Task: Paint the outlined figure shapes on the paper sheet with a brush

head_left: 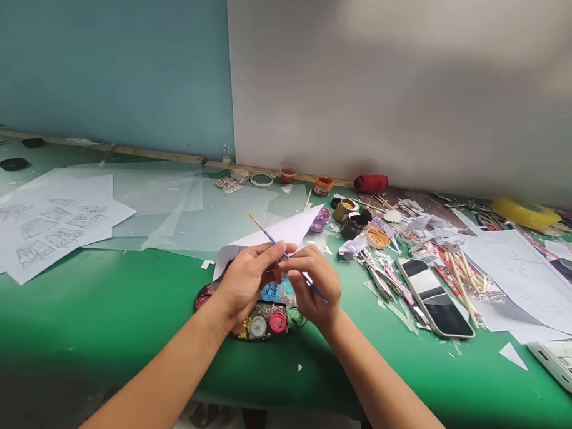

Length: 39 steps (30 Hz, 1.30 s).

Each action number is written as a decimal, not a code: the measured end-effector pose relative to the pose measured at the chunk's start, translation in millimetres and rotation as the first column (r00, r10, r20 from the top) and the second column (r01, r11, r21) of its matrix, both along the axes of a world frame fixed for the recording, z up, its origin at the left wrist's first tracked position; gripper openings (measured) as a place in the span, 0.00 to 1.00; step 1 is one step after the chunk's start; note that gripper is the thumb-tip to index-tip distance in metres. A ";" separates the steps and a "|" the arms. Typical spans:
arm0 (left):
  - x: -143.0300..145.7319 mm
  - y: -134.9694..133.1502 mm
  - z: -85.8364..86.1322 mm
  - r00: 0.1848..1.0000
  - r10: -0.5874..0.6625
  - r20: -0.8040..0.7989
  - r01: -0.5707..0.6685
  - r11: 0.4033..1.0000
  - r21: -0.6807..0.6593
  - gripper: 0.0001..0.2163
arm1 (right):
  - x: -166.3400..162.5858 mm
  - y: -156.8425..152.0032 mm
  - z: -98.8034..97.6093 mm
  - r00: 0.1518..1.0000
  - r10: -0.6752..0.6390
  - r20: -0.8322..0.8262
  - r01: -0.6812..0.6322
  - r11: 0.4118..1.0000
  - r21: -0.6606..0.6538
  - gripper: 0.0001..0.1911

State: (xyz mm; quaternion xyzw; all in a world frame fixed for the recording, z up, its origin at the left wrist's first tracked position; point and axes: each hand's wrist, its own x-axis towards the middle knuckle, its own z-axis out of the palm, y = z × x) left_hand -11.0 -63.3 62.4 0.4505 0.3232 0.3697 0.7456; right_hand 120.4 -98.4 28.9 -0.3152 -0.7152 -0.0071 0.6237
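Note:
A thin paintbrush (pixel 263 229) with a blue handle slants across both hands, its orange-brown end pointing up and left. My left hand (pixel 244 275) is closed, thumb and fingers pinching the brush near its middle. Lower on the handle, my right hand (pixel 319 282) grips it between bent fingers and thumb. Anything else inside the fingers is hidden. Beneath the hands lies a paint-stained palette (pixel 266 331) with round wells of red, green, grey and yellow, plus blue paint (pixel 270 291) partly covered. A curled white paper sheet (pixel 286 230) stands just behind the hands.
Printed drawings (pixel 61 228) and clear sheets (pixel 173 206) spread over the green table (pixel 130 307) at left. Open paint jars (pixel 356 223), pliers (pixel 377 277), a phone (pixel 434 300), wooden sticks (pixel 460 283) and paper scraps crowd the right. A yellow tape roll (pixel 525 213) sits farther back.

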 end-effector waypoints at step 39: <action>-64.4 133.4 -24.3 0.566 -0.060 -0.822 0.580 0.738 0.345 0.47 | 41.1 42.9 -9.9 0.834 -0.091 -0.544 -0.278 0.783 -0.557 0.26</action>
